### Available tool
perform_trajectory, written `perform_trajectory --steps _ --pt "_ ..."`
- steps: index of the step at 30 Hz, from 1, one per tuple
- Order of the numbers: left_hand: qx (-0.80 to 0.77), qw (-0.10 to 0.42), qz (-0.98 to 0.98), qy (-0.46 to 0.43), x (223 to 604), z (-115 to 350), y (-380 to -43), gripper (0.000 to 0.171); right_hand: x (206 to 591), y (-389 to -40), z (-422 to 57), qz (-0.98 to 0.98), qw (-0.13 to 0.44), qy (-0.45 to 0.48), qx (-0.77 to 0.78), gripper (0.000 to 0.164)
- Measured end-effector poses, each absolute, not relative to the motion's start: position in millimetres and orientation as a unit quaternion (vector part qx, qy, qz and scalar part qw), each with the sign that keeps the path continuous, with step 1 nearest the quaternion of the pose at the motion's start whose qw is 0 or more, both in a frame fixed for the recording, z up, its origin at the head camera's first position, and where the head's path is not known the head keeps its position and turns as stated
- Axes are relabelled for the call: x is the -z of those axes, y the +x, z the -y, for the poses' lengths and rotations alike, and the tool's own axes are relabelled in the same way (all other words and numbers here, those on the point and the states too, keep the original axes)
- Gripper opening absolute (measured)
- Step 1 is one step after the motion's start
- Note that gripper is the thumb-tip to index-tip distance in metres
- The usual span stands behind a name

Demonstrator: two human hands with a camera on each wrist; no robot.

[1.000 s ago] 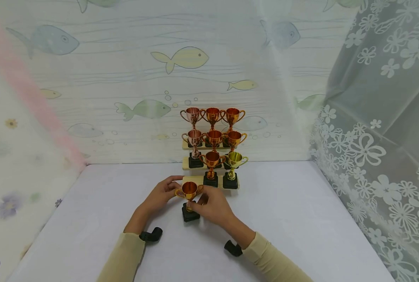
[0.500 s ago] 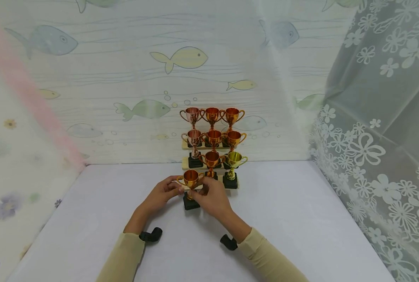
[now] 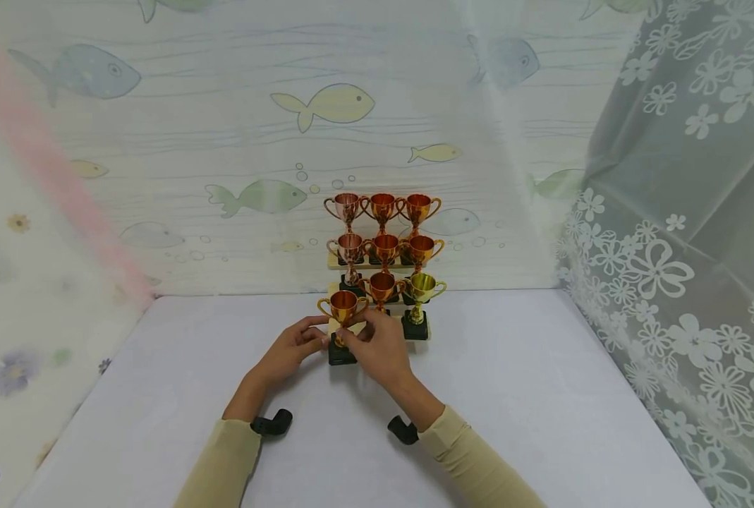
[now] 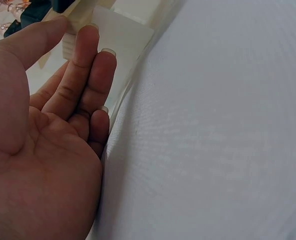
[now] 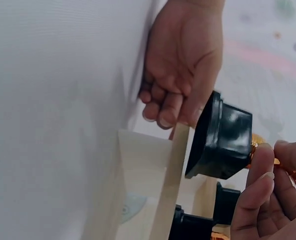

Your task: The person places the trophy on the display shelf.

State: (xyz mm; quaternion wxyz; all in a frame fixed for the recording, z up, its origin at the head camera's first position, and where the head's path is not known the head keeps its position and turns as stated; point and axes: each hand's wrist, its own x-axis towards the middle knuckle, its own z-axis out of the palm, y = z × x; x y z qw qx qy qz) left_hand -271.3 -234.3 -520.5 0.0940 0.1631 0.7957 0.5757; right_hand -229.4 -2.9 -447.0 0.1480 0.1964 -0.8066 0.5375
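My right hand (image 3: 383,349) pinches a gold trophy cup (image 3: 343,305) by its stem, just above the black base (image 5: 222,140). The cup is upright, its base close over the left end of the lowest step of a tiered wooden stand (image 3: 332,326). My left hand (image 3: 297,353) holds that step's left end, with thumb (image 4: 42,37) and fingers at the board's corner. On the same step stand an orange-gold cup (image 3: 381,286) and a yellow-gold cup (image 3: 422,288). The orange-gold cup's base is partly hidden by my right hand.
Two higher steps bear more trophy cups, with a pinkish cup (image 3: 350,248) at the left of the middle row. A white cloth (image 3: 510,381) covers the table. A fish-printed curtain (image 3: 224,141) hangs behind, and a floral sheer curtain (image 3: 675,282) at right.
My right hand has moved the gold cup away from me, from in front of the stand to over its lowest step. My left hand has stayed at the stand's left end.
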Motion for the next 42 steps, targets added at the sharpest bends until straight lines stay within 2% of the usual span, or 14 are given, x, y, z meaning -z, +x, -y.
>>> perform_trajectory --steps 15,42 --pt "-0.58 0.094 -0.793 0.16 517.2 233.7 -268.2 0.047 448.5 -235.6 13.5 0.807 0.202 0.162 -0.531 0.011" --pt "-0.581 0.095 -0.792 0.162 512.4 232.2 -263.7 0.047 457.7 -246.2 33.0 0.801 0.259 0.092 -0.532 0.013"
